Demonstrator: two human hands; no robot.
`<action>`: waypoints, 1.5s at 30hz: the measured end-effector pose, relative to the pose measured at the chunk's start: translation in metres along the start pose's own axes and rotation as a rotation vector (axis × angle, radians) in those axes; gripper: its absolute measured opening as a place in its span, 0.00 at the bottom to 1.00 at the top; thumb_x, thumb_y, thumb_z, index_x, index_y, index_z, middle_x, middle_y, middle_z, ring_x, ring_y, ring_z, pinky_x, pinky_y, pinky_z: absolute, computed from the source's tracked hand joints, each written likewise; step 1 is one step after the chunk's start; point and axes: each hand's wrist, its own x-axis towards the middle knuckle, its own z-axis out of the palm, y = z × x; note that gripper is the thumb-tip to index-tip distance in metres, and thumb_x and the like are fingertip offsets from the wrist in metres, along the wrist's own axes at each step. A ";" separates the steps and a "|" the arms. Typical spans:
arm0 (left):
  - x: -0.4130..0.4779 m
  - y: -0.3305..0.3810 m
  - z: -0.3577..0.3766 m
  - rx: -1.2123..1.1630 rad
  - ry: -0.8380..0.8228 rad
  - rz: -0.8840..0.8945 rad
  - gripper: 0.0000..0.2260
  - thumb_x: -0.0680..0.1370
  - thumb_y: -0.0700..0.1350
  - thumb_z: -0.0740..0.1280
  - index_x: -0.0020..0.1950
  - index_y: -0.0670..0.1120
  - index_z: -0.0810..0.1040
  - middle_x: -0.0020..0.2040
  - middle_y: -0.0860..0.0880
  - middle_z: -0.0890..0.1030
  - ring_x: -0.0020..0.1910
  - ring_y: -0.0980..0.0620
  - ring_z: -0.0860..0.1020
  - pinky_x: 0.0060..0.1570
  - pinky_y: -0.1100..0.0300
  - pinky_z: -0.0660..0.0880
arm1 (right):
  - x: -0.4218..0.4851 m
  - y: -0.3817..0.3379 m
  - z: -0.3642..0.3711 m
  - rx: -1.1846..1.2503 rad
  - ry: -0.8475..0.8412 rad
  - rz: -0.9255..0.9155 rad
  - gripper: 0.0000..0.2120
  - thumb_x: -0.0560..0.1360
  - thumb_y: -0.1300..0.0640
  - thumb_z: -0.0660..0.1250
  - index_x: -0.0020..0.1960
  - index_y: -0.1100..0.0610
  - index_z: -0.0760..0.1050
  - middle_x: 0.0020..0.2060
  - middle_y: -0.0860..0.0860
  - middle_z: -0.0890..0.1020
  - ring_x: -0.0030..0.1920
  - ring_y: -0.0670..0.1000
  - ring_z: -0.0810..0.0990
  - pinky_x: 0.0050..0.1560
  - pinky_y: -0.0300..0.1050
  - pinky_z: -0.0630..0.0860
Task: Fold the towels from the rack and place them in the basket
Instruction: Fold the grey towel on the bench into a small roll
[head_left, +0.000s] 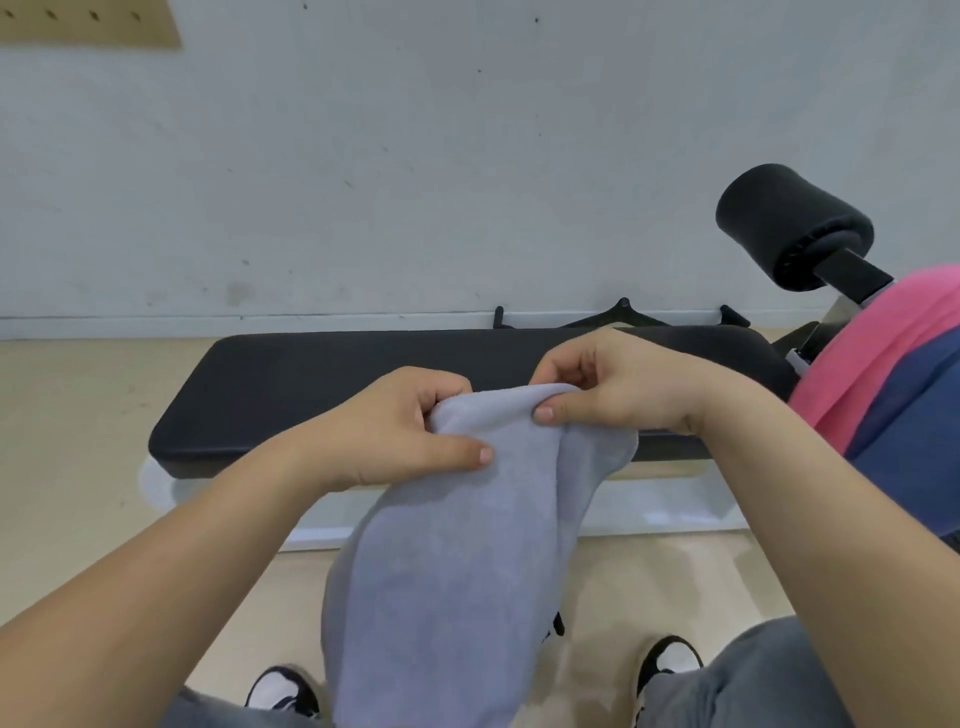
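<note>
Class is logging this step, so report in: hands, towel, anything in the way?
Left hand and right hand both pinching top edge of pale grey terry towel. Towel hangs unfolded over black padded bench. Nothing in the way.

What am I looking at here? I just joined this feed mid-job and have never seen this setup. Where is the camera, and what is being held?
There is no machine: a person works with bare hands. The single picture comes from a camera worn on the person's head, looking forward and down, so both arms reach in from the bottom. The left hand and right hand each pinch the top edge of a grey towel, which hangs down in front of the legs. Behind it stands a black padded bench with nothing lying on its visible top. At the right edge hang a pink towel and a blue towel. No basket shows in this picture.
</note>
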 end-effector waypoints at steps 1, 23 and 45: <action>0.001 -0.005 -0.001 0.068 0.010 -0.019 0.13 0.73 0.49 0.79 0.42 0.44 0.77 0.37 0.50 0.77 0.35 0.55 0.76 0.37 0.58 0.73 | 0.004 0.006 0.004 -0.042 0.029 0.004 0.01 0.76 0.58 0.74 0.47 0.53 0.84 0.45 0.48 0.87 0.50 0.51 0.85 0.54 0.48 0.81; 0.078 -0.141 -0.045 0.233 0.340 -0.121 0.11 0.77 0.46 0.74 0.53 0.57 0.75 0.50 0.57 0.80 0.50 0.57 0.78 0.49 0.59 0.76 | 0.088 0.120 0.018 -0.017 0.596 0.308 0.05 0.74 0.57 0.77 0.46 0.48 0.83 0.46 0.47 0.84 0.52 0.50 0.81 0.51 0.44 0.75; 0.081 -0.137 -0.051 -0.149 0.440 -0.397 0.14 0.73 0.52 0.79 0.45 0.41 0.83 0.42 0.48 0.85 0.43 0.50 0.81 0.42 0.57 0.74 | 0.065 0.122 0.001 0.209 0.646 0.498 0.03 0.74 0.60 0.77 0.43 0.60 0.84 0.45 0.56 0.85 0.46 0.55 0.82 0.43 0.46 0.78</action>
